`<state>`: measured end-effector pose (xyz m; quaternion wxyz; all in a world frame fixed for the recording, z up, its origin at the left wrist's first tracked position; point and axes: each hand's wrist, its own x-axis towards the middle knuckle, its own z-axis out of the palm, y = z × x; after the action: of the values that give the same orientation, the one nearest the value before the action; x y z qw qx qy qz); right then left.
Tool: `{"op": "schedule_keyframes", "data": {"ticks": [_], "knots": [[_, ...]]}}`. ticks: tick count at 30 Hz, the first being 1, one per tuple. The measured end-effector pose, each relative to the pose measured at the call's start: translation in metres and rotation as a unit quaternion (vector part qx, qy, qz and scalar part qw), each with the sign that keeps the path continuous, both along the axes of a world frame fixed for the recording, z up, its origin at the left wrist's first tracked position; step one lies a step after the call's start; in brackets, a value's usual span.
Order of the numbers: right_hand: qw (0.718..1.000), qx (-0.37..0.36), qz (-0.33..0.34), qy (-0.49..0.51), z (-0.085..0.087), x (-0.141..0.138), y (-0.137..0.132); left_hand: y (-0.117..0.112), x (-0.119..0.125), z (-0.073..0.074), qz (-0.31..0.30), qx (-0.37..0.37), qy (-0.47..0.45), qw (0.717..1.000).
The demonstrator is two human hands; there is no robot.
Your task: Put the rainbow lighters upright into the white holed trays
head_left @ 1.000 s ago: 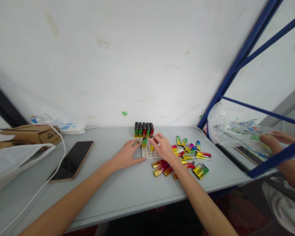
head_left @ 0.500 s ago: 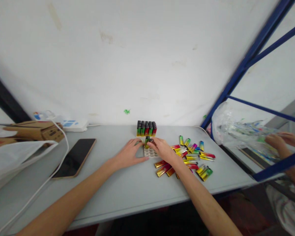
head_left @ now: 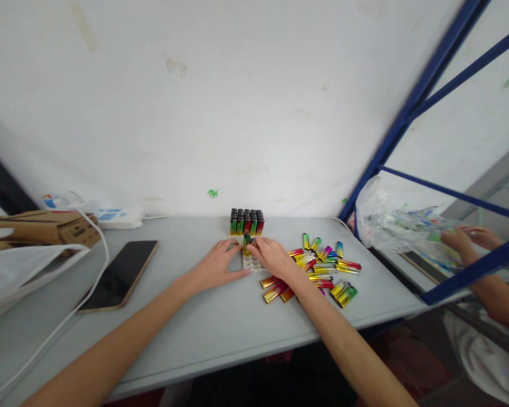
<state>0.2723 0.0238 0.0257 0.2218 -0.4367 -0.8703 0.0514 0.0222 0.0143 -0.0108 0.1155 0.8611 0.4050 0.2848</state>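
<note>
A pale tray with rows of holes (head_left: 254, 264) lies on the grey table, partly covered by my right hand (head_left: 271, 257). That hand's fingers close on a lighter at the tray's back; a green and yellow lighter (head_left: 246, 245) stands upright in the left corner. My left hand (head_left: 220, 264) rests at the tray's left side, thumb and fingers spread apart, with nothing seen in it. Just behind stands a block of upright lighters (head_left: 246, 222) with black tops. Loose shiny lighters (head_left: 318, 270) in several colours lie in a heap under and beside my right forearm.
On the left are a phone (head_left: 121, 274), a white cable (head_left: 104, 249), a cardboard box (head_left: 55, 227), a plastic bag (head_left: 29, 265) and a white power strip (head_left: 121, 217). A blue metal frame (head_left: 377, 155) rises at the right; beyond it, another person's hands (head_left: 466, 240) work by clear plastic bags (head_left: 390, 217).
The whole view has shifted slightly, so things sit a little further left. My right hand stays over the tray with its fingers on a lighter; my left hand keeps its place.
</note>
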Motion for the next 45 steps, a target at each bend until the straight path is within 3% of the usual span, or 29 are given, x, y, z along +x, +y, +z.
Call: {"op": "schedule_keyframes", "data": {"ticks": [3,6,8,11,14,16,18,21,27,29,30,32,34,35,37,41,45], "knots": [[1.0,0.012,-0.007,-0.026,-0.001,-0.001,-0.003,0.0,-0.001,0.0,0.0,0.001,0.004,1.0],[1.0,-0.005,0.018,0.017,-0.001,0.01,0.0,0.002,-0.001,-0.001,0.001,0.005,0.006,1.0],[0.999,0.002,-0.022,0.05,0.001,0.029,0.006,0.002,-0.001,-0.001,0.002,0.007,0.005,1.0],[0.978,0.032,-0.201,0.046,0.008,0.074,0.018,0.002,-0.002,-0.001,0.002,0.01,0.009,1.0],[0.909,0.007,-0.417,0.011,0.016,0.12,0.026,0.002,-0.001,0.0,0.007,0.006,0.025,1.0],[0.866,-0.07,-0.496,0.002,0.019,0.141,0.026,0.002,-0.002,0.0,0.007,0.006,0.037,0.999],[0.844,-0.129,-0.52,0.005,0.018,0.149,0.026,0.003,-0.002,0.0,0.006,0.007,0.049,0.999],[0.855,-0.145,-0.498,0.024,0.014,0.146,0.027,0.004,-0.003,0.0,0.005,0.011,0.056,0.998],[0.901,-0.098,-0.41,0.099,0.021,0.13,0.032,0.003,-0.002,0.0,0.004,0.016,0.058,0.998],[0.909,-0.096,-0.352,0.201,0.026,0.123,0.03,0.003,-0.002,0.0,0.002,0.019,0.058,0.998],[0.903,-0.109,-0.304,0.284,0.028,0.117,0.029,0.003,-0.002,0.0,0.0,0.021,0.057,0.998],[0.859,-0.162,-0.182,0.45,0.031,0.102,0.025,0.002,-0.002,-0.001,-0.001,0.022,0.057,0.998],[0.817,-0.23,-0.088,0.522,0.031,0.081,0.021,0.002,-0.001,-0.001,0.001,0.02,0.058,0.998],[0.813,-0.255,-0.064,0.52,0.03,0.071,0.018,0.002,-0.001,-0.001,0.002,0.02,0.056,0.998],[0.831,-0.262,-0.054,0.487,0.027,0.049,0.013,0.002,-0.001,-0.001,-0.001,0.022,0.051,0.998],[0.906,-0.14,-0.08,0.39,0.016,0.02,0.004,0.001,-0.001,-0.001,-0.006,0.029,0.048,0.998],[0.934,-0.087,-0.129,0.322,0.005,0.01,0.003,0.001,-0.001,-0.001,-0.004,0.03,0.044,0.999]]}}
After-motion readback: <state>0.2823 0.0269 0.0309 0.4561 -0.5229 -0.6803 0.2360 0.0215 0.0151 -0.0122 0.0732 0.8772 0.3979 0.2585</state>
